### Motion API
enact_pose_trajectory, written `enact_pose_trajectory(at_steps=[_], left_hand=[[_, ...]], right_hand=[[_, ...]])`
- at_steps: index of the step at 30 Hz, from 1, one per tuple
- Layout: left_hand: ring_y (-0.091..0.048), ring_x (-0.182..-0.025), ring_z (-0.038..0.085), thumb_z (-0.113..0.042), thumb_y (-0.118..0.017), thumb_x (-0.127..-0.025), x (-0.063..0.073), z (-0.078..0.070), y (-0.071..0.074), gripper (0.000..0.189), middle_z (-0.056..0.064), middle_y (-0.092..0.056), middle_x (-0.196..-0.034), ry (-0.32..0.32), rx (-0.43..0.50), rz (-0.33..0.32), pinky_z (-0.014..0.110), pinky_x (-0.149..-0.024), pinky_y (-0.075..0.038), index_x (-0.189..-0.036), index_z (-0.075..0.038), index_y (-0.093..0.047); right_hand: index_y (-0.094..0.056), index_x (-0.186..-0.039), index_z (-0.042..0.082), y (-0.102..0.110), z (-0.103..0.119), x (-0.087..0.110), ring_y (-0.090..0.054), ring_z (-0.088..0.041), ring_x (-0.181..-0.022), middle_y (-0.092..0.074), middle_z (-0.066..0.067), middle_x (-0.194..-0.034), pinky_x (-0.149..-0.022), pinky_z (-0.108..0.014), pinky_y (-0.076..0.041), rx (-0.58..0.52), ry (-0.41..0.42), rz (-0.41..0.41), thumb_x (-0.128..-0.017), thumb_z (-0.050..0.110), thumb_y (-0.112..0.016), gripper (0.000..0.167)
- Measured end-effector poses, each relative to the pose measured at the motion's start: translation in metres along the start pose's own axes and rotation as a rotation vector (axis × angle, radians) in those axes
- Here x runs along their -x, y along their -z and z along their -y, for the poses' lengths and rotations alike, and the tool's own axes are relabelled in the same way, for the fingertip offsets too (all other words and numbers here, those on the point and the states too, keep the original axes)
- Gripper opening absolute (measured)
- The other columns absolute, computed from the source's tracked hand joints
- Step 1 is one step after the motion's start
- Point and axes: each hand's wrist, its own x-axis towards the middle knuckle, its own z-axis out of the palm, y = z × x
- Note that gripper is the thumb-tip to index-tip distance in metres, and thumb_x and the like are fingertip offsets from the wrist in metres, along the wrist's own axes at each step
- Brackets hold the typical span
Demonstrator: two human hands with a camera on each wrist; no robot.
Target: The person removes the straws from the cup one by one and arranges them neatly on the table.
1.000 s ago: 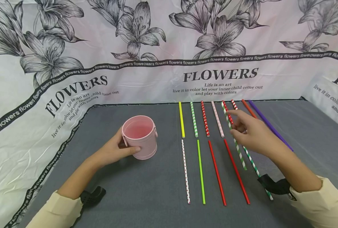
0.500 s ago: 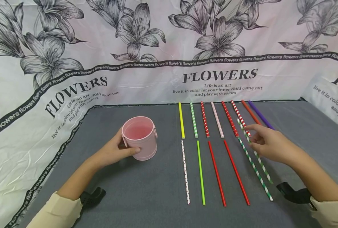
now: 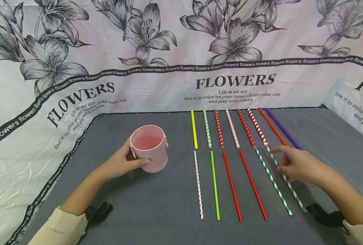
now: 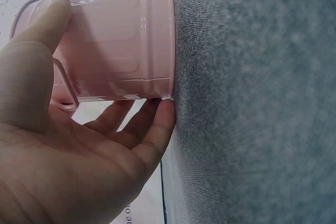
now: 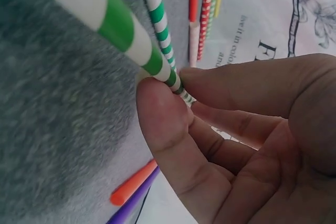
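Observation:
My left hand point(image 3: 127, 161) holds a small pink bucket point(image 3: 152, 154) on the grey cloth, thumb on its near side. In the left wrist view, fingers reach around the bucket point(image 4: 110, 35) close to its base. On the right, my right hand point(image 3: 305, 166) pinches a green-and-white striped straw point(image 3: 295, 194) between thumb and index finger. That straw point(image 5: 118, 27) lies close over the cloth, its far end right at the near end of a red-and-white striped straw point(image 3: 256, 125). Just left of it is another green-and-white straw point(image 3: 273, 181).
A back row holds several straws, from a yellow straw point(image 3: 194, 129) to an orange-red straw point(image 3: 273, 126) and a purple straw point(image 3: 283, 128). The front row includes a dotted white straw point(image 3: 198, 185), a lime straw point(image 3: 215, 185) and two red straws. Flower-printed cloth point(image 3: 157, 85) rises behind.
My right hand has moved right and nearer with the striped straw, from across the dotted red straw to below the red-and-white one. The left hand and bucket stay in place.

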Motion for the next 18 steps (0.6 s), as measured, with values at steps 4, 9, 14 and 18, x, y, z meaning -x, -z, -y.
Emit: enact_pose_trajectory(at_steps=[4, 9, 14, 18], left_hand=[[-0.057, -0.114, 0.031, -0.009, -0.079, -0.087, 0.000, 0.001, 0.000, 0.082, 0.012, -0.050, -0.137, -0.007, 0.007, 0.004, 0.036, -0.087, -0.055, -0.151, -0.020, -0.029], [-0.057, -0.115, 0.031, -0.008, -0.079, -0.086, -0.002, 0.000, 0.000, 0.083, 0.011, -0.050, -0.138, -0.014, 0.021, 0.011, 0.037, -0.088, -0.055, -0.151, -0.021, -0.029], [-0.057, -0.114, 0.031, -0.007, -0.079, -0.086, -0.001, -0.001, -0.001, 0.083, 0.013, -0.050, -0.138, -0.023, 0.025, 0.014, 0.036, -0.087, -0.055, -0.152, -0.020, -0.029], [-0.057, -0.114, 0.030, -0.007, -0.078, -0.087, -0.001, 0.000, -0.001, 0.082, 0.014, -0.049, -0.138, -0.023, 0.024, 0.017, 0.036, -0.087, -0.055, -0.152, -0.018, -0.028]], right_hand=[[-0.043, -0.138, -0.010, -0.001, -0.003, 0.002, -0.059, -0.020, -0.058, -0.058, -0.002, -0.077, -0.053, -0.033, -0.051, 0.005, -0.018, 0.007, -0.089, -0.001, -0.066, 0.054], [-0.046, -0.135, -0.010, -0.001, -0.007, 0.005, -0.058, -0.019, -0.056, -0.057, -0.001, -0.076, -0.052, -0.032, -0.049, 0.021, -0.027, 0.009, -0.089, -0.001, -0.066, 0.051], [-0.047, -0.133, -0.011, -0.003, -0.010, 0.007, -0.058, -0.019, -0.055, -0.056, -0.001, -0.074, -0.051, -0.031, -0.049, 0.039, -0.026, -0.001, -0.088, -0.001, -0.066, 0.050], [-0.049, -0.131, -0.011, -0.004, -0.011, 0.008, -0.057, -0.018, -0.055, -0.055, 0.000, -0.073, -0.052, -0.031, -0.049, 0.050, -0.034, -0.005, -0.087, -0.001, -0.066, 0.048]])
